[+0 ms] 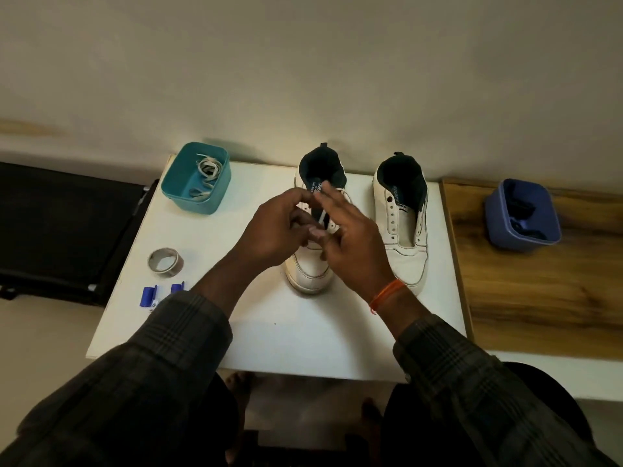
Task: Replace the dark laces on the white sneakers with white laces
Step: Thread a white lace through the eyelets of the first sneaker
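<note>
Sneakers stand side by side on the white table (303, 338), toes toward the person. Over the left sneaker (312, 264), the left hand (273, 230) curls its fingers, pinching a white lace (322, 215) above the eyelets. The right hand (354, 244) hovers beside it with fingers spread, gripping nothing visible. The right sneaker (404, 227) has bare eyelets. More white laces (207, 168) lie in the teal tub (197, 178); dark laces (521, 210) fill the blue tub (522, 215).

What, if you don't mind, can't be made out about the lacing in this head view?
- The left sneaker's lower eyelets: covered by the left hand and right hand.
- The white lace: only a short stretch shows between the fingers.
- The blue tub's dark contents: too dim to identify.
</note>
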